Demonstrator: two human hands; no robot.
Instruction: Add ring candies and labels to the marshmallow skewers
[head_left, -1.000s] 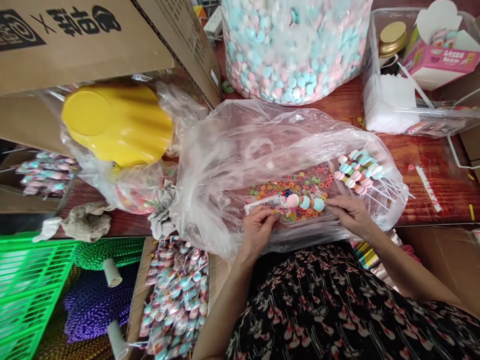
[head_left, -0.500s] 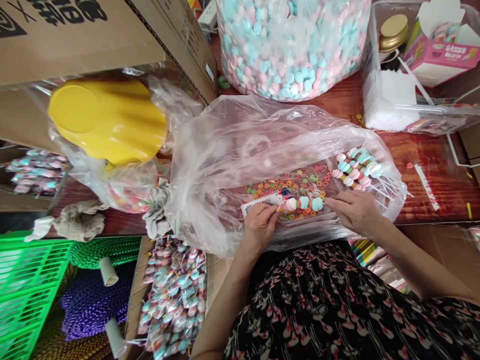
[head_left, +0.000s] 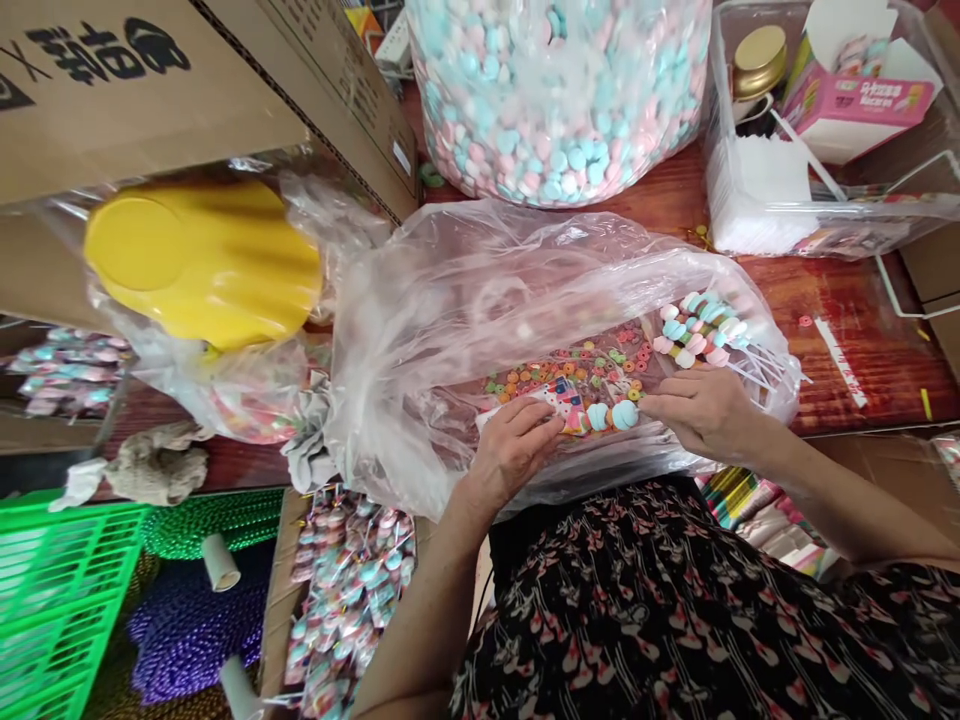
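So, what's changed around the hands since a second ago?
The left hand has shifted right, toward the right hand. The pink piece on the candy skewer is now hidden by the printed wrapper or that hand; blue pieces still show. The right hand stays at the skewer's right end; the other skewers lie as before.

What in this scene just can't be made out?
All in the head view:
Left end of the candy skewer: hidden by the left hand and printed wrapper.
Wrapper's finer markings: too small.
Top of the candy bag: cut off by the upper edge.
Rest of the cardboard box: cut off by the left edge.
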